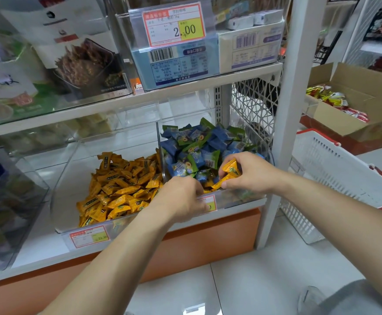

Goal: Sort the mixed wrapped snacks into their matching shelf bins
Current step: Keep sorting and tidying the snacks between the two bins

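Mid-frame, the right hand (251,176) pinches a yellow snack (230,169) over the front of the blue-snack bin (244,197), grip tight on the wrapper. The left hand (181,197) curls over that bin's front edge. Its fingertips are hidden, so I cannot tell its grip. The yellow-snack bin (72,176) sits just left, with bare room at its back. A white post (283,123) stands close on the right.

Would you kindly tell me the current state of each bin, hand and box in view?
Left bin: open-topped, holds only yellow snacks.
Right bin: mixed; blue and green snacks with some yellow at front.
Right hand: pinches stray yellow snacks over the right bin.
Left hand: fingers curled into right bin's front; grip hidden.
Cardboard box: flaps open, packets inside.
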The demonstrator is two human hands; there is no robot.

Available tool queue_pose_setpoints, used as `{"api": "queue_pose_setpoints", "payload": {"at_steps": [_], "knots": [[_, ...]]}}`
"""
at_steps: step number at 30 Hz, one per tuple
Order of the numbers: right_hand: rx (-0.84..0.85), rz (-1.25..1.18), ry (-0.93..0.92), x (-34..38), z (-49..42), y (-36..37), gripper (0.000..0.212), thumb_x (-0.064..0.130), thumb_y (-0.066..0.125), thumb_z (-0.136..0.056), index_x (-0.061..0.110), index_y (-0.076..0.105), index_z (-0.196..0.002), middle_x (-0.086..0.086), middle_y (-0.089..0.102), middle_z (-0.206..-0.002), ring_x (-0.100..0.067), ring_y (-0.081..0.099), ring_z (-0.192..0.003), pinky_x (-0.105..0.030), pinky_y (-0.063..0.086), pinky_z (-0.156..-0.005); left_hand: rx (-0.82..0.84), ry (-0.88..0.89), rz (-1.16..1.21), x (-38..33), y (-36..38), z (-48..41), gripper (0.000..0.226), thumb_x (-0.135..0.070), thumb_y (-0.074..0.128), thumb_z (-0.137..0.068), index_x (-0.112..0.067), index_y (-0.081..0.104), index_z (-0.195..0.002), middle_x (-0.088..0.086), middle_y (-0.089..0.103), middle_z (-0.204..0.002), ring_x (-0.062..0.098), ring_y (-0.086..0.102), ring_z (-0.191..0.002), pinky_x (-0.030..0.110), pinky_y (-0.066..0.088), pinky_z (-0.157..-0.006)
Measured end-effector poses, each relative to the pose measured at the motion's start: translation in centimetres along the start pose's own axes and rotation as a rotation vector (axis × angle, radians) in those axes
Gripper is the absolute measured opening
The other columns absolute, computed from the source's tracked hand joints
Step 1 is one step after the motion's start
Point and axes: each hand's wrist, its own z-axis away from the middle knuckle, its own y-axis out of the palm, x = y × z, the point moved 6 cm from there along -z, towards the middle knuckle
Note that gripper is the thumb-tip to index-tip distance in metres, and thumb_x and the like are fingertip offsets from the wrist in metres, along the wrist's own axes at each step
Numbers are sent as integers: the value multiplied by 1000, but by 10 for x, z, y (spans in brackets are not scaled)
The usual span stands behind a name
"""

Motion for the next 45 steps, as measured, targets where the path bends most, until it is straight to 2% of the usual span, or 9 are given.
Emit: {"api": "queue_pose_setpoints", "payload": {"at_steps": [4, 9, 12, 16, 19, 23, 29, 38, 45], "knots": [[-4, 59, 6, -1, 2, 0, 20, 32, 85, -74, 31, 68, -84, 8, 70, -83, -4, 64, -72, -20, 48, -64, 43, 66, -198, -9, 5, -1, 36, -49, 68, -80, -26, 60, -107, -2, 54, -99, 23, 58, -92, 30, 36, -68], [-32, 33, 11, 3, 6, -2, 20, 31, 85, -74, 29, 68, -83, 13, 68, -75, 0, 61, -66, -12, 44, -57, -96, -33, 87, -1, -3, -1, 16, -34, 78, -74, -21, 74, -82, -4, 66, -82, 14, 61, -75, 26, 49, -61], [-81, -54, 15, 9, 8, -7, 22, 26, 87, -72, 27, 69, -84, 17, 69, -72, 2, 63, -64, -10, 44, -58, -249, -75, 316, 8, -20, 1, 18, -32, 85, -72, -26, 68, -74, -11, 65, -75, 5, 59, -64, 11, 41, -52], [-145, -255, -6, 20, 10, -13, 25, 16, 86, -76, 16, 67, -93, -1, 75, -82, -9, 71, -74, -16, 51, -65, -357, -94, 649, 25, -32, 5, 19, -32, 83, -78, -30, 65, -80, -6, 63, -67, 5, 55, -56, 19, 43, -50], [-172, -387, -7, 28, 12, -15, 25, 13, 82, -81, 14, 63, -97, -9, 71, -81, -17, 72, -75, -18, 52, -57, -320, -108, 878, 28, -30, 7, 10, -30, 73, -89, -26, 66, -95, 2, 68, -88, 19, 71, -77, 36, 60, -70], [-148, -570, 22, 36, 13, -9, 21, 14, 73, -89, 14, 56, -100, -5, 76, -83, -17, 74, -70, -15, 49, -52, -257, -167, 1125, 26, -24, 7, 9, -26, 59, -99, -24, 67, -104, 5, 69, -101, 18, 74, -85, 29, 60, -76], [-168, -674, 36, 46, 10, 3, 12, 23, 68, -93, 16, 59, -94, -3, 75, -80, -17, 72, -71, -21, 50, -55, -206, -173, 1318, 9, -17, 10, 22, -28, 52, -101, -13, 66, -109, 16, 67, -110, 26, 70, -101, 30, 59, -79], [-94, -921, 87, 58, 11, 14, 16, 6, 55, -100, 10, 69, -105, -8, 74, -103, -23, 72, -92, -28, 58, -69, -375, -208, 1322, 21, -29, 11, 17, -25, 66, -94, -11, 64, -103, 7, 72, -94, 21, 74, -83, 32, 60, -72], [-307, -787, 129, 54, 17, -1, 12, 10, 65, -95, 13, 65, -107, -8, 65, -103, -19, 69, -83, -31, 60, -63, -414, -236, 1402, 36, -44, 13, 16, -28, 64, -95, -16, 66, -105, 0, 70, -86, 15, 68, -69, 25, 56, -65]]}}
